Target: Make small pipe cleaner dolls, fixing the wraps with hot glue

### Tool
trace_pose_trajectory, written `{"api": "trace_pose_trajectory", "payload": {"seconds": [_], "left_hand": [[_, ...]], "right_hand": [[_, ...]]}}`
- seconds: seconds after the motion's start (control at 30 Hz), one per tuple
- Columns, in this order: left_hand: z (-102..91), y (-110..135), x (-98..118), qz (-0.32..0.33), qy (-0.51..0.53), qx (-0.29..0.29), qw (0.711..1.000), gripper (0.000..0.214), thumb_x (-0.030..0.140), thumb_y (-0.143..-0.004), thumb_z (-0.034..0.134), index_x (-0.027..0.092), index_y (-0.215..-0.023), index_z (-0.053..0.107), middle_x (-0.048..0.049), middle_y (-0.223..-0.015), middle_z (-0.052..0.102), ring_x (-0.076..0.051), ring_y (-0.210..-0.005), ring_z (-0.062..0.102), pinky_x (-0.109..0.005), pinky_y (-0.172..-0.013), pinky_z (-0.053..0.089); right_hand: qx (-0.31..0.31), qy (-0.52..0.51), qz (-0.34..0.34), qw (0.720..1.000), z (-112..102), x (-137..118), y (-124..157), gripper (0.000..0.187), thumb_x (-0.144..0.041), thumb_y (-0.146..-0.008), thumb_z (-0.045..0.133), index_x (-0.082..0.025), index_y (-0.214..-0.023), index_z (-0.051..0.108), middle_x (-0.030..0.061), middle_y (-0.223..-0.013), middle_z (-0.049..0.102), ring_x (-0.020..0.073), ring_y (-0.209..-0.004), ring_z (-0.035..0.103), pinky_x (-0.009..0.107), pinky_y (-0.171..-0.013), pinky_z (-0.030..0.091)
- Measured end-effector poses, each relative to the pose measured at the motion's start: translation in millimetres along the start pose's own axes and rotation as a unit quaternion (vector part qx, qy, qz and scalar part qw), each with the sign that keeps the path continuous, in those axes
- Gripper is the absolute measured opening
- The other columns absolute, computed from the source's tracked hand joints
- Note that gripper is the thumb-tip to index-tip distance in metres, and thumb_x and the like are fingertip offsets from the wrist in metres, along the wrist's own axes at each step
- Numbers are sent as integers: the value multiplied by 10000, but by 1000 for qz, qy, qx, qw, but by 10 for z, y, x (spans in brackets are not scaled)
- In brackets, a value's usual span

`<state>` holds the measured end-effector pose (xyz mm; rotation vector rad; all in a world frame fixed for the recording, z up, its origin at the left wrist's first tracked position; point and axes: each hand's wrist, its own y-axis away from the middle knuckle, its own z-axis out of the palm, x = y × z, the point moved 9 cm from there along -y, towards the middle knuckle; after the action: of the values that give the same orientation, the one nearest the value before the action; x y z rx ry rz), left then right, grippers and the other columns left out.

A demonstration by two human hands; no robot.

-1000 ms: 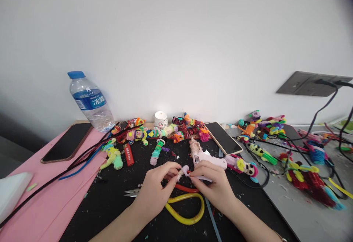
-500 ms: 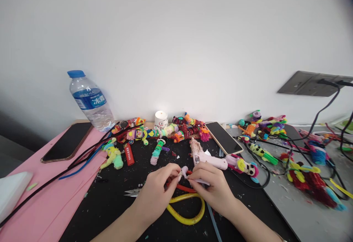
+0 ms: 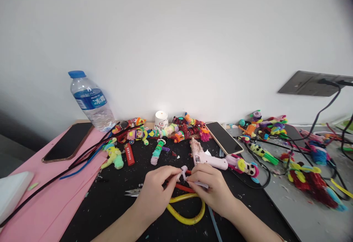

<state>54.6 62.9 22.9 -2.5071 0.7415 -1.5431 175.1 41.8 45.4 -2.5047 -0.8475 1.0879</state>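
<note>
My left hand (image 3: 157,188) pinches a curled lilac pipe cleaner (image 3: 184,170) between thumb and forefinger. The other part of it is pinched by my right hand (image 3: 211,188), and a pale tail shows below those fingers. Under my hands lie a yellow tube-like loop (image 3: 190,220) and a red strand (image 3: 184,188). Scissors (image 3: 132,192) stick out beside my left wrist, their handles hidden. Just beyond my right hand rests a pale pink hot glue gun (image 3: 211,160). A translucent glue stick (image 3: 214,224) runs toward the front edge.
Several pipe-cleaner figures (image 3: 157,152) line the back and right. A red lighter-like packet (image 3: 129,154), two phones (image 3: 67,141), a paper cup (image 3: 161,120) and a leaning water bottle (image 3: 92,102) stand around. Black cables (image 3: 264,183) cross both sides; a wall socket (image 3: 303,84) is at right.
My fingers have shifted slightly around the lilac pipe cleaner; its curled end now stands a little more upright between them. The things on the table stay where they were.
</note>
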Motion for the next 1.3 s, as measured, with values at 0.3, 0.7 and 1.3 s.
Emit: {"api": "trace_pose_trajectory", "payload": {"seconds": [0.3, 0.7, 1.3], "left_hand": [[36, 8, 28, 16, 7, -25, 1000, 210, 82, -830, 487, 191, -832, 666, -22, -805, 700, -137, -732, 643, -221, -700, 494], [170, 58, 159, 64, 27, -114, 991, 246, 85, -856, 453, 201, -864, 669, -30, -836, 688, -133, -773, 630, -217, -726, 481], [164, 38, -24, -56, 99, -87, 990, 63, 157, -854, 490, 207, -881, 515, 7, -816, 665, -130, -779, 644, -213, -719, 496]], "right_hand": [[25, -46, 23, 998, -52, 25, 2, 138, -145, -834, 538, -180, -763, 652, 52, -729, 626, 155, -674, 584, 265, -607, 473], [52, -100, 105, 988, -116, 232, -37, 178, -178, -857, 503, -183, -689, 561, 19, -675, 580, 148, -636, 549, 270, -601, 439], [48, -104, 98, 989, -118, 175, -49, 90, -115, -781, 586, -190, -759, 629, 35, -765, 630, 179, -752, 574, 311, -686, 454]]}}
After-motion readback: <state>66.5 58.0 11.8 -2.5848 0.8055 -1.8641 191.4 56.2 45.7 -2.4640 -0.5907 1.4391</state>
